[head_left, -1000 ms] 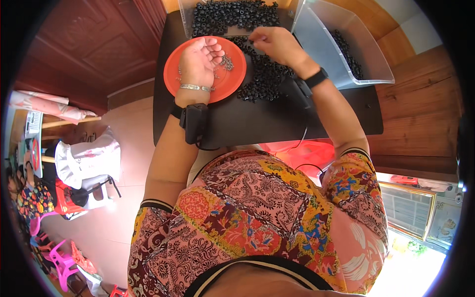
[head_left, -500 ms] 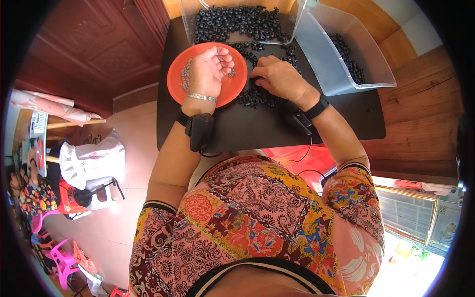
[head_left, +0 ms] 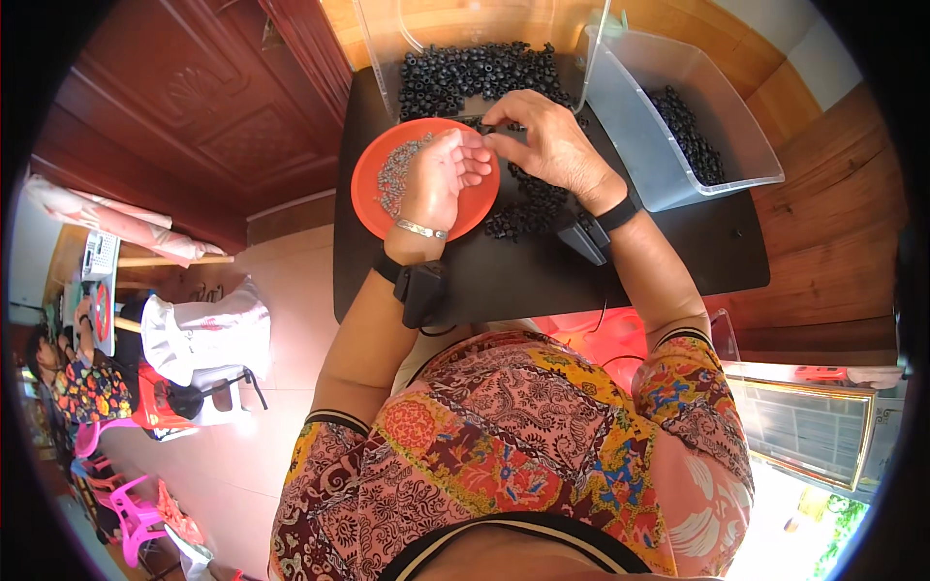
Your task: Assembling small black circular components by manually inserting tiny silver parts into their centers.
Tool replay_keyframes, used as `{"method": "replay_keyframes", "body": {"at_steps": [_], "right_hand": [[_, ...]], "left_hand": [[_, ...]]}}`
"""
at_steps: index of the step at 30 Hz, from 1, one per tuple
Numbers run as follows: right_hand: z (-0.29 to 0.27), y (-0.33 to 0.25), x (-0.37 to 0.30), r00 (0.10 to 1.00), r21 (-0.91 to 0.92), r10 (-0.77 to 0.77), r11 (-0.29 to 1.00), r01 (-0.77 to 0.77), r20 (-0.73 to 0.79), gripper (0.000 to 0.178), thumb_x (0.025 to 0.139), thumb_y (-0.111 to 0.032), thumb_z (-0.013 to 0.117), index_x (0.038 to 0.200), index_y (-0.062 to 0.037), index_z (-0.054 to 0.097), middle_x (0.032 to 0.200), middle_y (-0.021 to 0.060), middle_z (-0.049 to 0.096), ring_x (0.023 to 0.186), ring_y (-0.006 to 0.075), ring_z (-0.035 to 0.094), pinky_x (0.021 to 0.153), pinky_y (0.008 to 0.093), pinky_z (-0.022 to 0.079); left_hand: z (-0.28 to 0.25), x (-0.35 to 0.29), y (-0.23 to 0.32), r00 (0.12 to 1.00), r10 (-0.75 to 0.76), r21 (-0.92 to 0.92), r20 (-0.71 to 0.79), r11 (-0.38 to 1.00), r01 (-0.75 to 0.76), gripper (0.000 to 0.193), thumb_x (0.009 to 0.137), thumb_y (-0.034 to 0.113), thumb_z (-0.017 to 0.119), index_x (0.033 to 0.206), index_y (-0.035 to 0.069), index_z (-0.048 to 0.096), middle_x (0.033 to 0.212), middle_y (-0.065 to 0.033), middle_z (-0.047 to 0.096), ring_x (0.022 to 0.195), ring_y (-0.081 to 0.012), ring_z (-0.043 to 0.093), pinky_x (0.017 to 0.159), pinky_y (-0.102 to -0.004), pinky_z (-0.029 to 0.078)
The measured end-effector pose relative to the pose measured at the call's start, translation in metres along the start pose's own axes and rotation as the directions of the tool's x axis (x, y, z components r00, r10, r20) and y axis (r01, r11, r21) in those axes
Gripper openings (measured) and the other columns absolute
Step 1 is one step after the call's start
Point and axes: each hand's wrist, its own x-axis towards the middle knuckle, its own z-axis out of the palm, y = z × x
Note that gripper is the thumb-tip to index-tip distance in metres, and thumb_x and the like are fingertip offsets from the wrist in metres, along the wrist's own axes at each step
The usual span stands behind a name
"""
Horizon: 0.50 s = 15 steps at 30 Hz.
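My left hand (head_left: 441,182) hovers palm up over a round orange-red plate (head_left: 368,208), its fingers curled in. The thumb lies against the index finger, and whatever they hold is hidden. Small grey metal pieces (head_left: 394,174) lie on the plate's left half. Close to the left fingertips, my right hand (head_left: 547,143) is turned palm down with thumb and index finger around a small black part (head_left: 487,128), which is hard to make out. Below the right hand, a loose heap of small black parts (head_left: 523,215) is spread on the dark table (head_left: 484,281).
A clear bin (head_left: 581,82) of black parts (head_left: 484,73) stands behind the plate. To the right, a translucent tub (head_left: 644,179) holds more. A red stool (head_left: 591,334) is under the table. At far left, another person (head_left: 77,387) sits at a table.
My right hand has lifted from the heap of black parts and come up to the left fingertips. The whole view has shifted, with the table appearing further right and lower.
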Motion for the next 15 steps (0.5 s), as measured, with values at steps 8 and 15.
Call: {"method": "replay_keyframes", "body": {"at_steps": [8, 15], "right_hand": [[0.031, 0.005, -0.003, 0.982, 0.146, -0.064, 0.985, 0.090, -0.179, 0.024, 0.071, -0.009, 0.073, 0.091, -0.0061, 0.061, 0.088, 0.0089, 0.062, 0.086, 0.0296, 0.061, 0.077, 0.0375, 0.051], [0.036, 0.013, -0.010, 0.979, 0.196, -0.076, 0.974, 0.113, -0.188, 0.031, 0.070, -0.004, 0.076, 0.098, -0.0066, 0.064, 0.095, 0.0071, 0.066, 0.091, 0.0249, 0.063, 0.083, 0.0348, 0.051]], "left_hand": [[0.001, 0.006, -0.006, 0.999, 0.029, -0.113, 0.036, 0.993, -0.025, 0.021, 0.092, 0.023, 0.049, 0.097, 0.005, 0.058, 0.085, -0.0058, 0.064, 0.074, -0.0164, 0.060, 0.067, -0.0296, 0.046], [0.004, 0.002, -0.006, 0.998, -0.002, -0.164, 0.061, 0.986, 0.012, 0.018, 0.091, 0.022, 0.050, 0.096, 0.007, 0.058, 0.090, -0.0050, 0.064, 0.077, -0.0159, 0.061, 0.069, -0.0303, 0.047]]}}
